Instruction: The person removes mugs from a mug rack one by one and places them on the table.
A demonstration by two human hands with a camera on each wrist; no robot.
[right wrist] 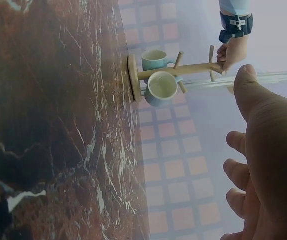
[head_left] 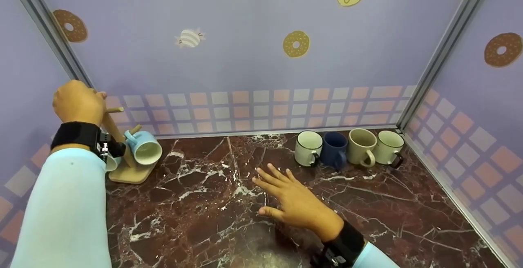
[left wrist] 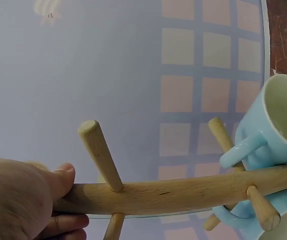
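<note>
At the far left, my left hand (head_left: 79,102) grips the top of a wooden mug tree (left wrist: 183,195), its fingers curled round the post. Bare pegs stick out of the post near the hand. Lower down, a light blue mug (head_left: 141,138) hangs by its handle on a peg, its mouth facing sideways. A second light blue mug (left wrist: 284,212) hangs on the other side of the post, mostly hidden behind my wrist in the head view. Over the middle of the dark red marbled table (head_left: 196,219), my right hand (head_left: 296,200) is held with fingers spread and nothing in it.
Along the back right stand a white mug (head_left: 306,149) with a black handle, a navy mug (head_left: 331,149), a beige mug (head_left: 359,149) and another white mug (head_left: 387,147), close together. Purple patterned walls (head_left: 245,68) enclose the table at the back and sides.
</note>
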